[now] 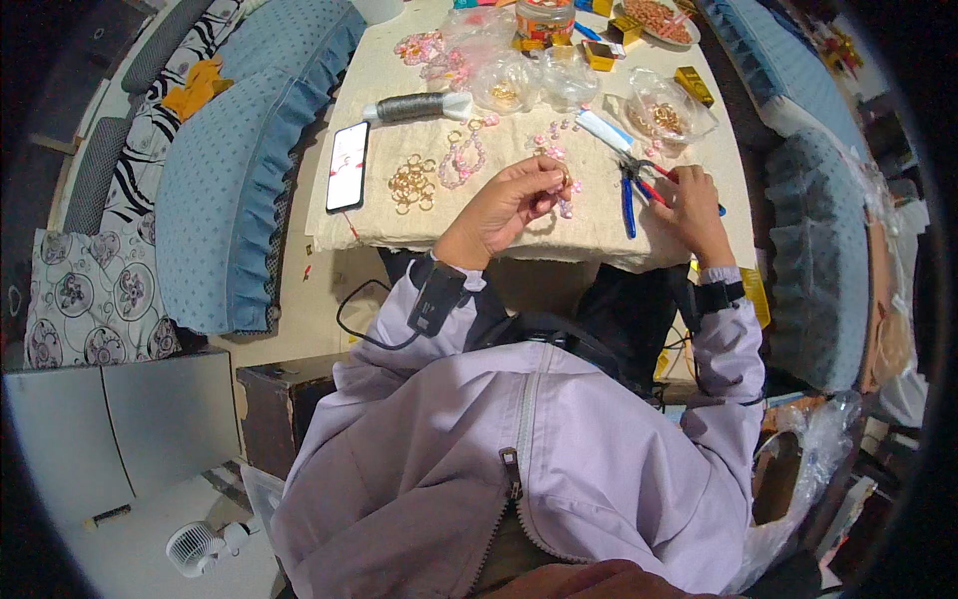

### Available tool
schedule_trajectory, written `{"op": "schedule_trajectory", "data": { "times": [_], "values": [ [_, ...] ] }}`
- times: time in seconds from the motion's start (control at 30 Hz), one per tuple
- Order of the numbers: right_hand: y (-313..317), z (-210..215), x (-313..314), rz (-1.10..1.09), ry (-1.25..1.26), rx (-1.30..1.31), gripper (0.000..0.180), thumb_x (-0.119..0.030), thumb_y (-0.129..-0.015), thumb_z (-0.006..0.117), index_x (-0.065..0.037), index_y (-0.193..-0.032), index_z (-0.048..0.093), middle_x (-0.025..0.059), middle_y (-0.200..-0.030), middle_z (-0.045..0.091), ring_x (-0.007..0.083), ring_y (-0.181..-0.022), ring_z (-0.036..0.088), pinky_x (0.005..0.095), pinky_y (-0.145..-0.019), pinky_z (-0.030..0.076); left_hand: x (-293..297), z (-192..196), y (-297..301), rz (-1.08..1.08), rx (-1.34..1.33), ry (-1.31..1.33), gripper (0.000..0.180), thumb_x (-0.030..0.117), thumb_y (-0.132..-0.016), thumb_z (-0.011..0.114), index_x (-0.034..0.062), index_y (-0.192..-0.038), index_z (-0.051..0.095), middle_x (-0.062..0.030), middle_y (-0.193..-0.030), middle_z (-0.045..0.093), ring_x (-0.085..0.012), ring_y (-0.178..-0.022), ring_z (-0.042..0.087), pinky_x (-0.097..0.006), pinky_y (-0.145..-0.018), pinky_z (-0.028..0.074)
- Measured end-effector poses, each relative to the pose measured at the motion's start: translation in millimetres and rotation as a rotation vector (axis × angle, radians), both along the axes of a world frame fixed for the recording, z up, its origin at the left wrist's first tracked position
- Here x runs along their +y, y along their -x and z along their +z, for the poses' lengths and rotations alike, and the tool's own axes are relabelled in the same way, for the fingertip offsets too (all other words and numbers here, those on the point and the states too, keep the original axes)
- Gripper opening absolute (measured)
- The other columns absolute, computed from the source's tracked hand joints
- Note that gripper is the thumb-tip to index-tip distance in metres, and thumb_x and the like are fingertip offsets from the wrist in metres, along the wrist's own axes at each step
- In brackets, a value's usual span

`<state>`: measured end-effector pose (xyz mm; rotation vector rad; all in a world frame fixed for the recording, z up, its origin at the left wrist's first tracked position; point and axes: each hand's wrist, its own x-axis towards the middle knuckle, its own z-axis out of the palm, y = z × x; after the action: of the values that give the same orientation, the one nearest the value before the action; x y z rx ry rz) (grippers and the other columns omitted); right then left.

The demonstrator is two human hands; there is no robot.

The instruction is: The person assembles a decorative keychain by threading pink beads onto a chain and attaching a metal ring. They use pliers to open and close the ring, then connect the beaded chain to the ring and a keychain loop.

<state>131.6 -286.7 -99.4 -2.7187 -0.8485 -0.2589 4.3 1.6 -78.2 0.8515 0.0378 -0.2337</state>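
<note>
My left hand [514, 205] is closed in a pinch over the near part of the table. Between its thumb and fingers is a gold ring clasp [565, 177] with a short strand of pink beads [567, 208] hanging by it. To the right, my right hand [699, 212] has its fingers curled on the pliers [651, 188] with red handles, lying on the cloth. Blue handles [628, 206] lie against them; the two tools overlap, and my fingers hide part of them. Left of my left hand are a finished-looking pink beaded loop [462, 162] and a pile of gold ring clasps [411, 184].
A lit phone [347, 168] lies at the table's left edge, near a spool of grey cord [409, 107]. Farther back are plastic bags of beads [504, 85], a clear bowl of gold pieces [667, 115] and a jar [545, 22]. Blue-covered seats [215, 190] flank the cloth-covered table [384, 228].
</note>
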Motion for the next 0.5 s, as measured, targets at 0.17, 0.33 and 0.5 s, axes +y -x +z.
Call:
{"op": "schedule_trajectory", "data": {
  "times": [0.17,0.33,0.5],
  "values": [
    [37.0,39.5,9.6,0.188,-0.451,0.233,0.051,-0.02,-0.077,0.07,-0.003,-0.122,0.052,0.0149,-0.111,0.054,0.0257,-0.098,0.054,0.0347,-0.091,0.044,1.9,3.8,0.4,0.01,-0.04,-0.148,0.014,0.014,-0.093,0.063,0.0049,-0.103,0.062,-0.0036,-0.091,0.065,-0.0081,-0.08,0.06,-0.018,-0.068,0.045],
    [72.4,72.0,25.2,0.306,-0.395,0.305,0.054,-0.014,-0.075,0.068,-0.006,-0.126,0.053,0.0109,-0.109,0.056,0.0226,-0.088,0.055,0.0308,-0.079,0.047,-2.4,8.8,2.0,0.047,-0.102,-0.231,0.014,0.015,-0.093,0.062,0.0057,-0.103,0.063,-0.0033,-0.089,0.066,-0.0057,-0.075,0.057,-0.017,-0.067,0.044],
    [80.2,81.6,29.9,0.306,-0.405,0.297,0.053,-0.015,-0.074,0.069,-0.01,-0.126,0.057,0.0091,-0.108,0.059,0.021,-0.079,0.056,0.0295,-0.071,0.048,-1.5,18.6,9.5,0.034,-0.11,-0.237,0.014,0.016,-0.094,0.062,0.0074,-0.105,0.062,-0.0031,-0.09,0.066,-0.0051,-0.07,0.053,-0.017,-0.061,0.042]
  ]
}}
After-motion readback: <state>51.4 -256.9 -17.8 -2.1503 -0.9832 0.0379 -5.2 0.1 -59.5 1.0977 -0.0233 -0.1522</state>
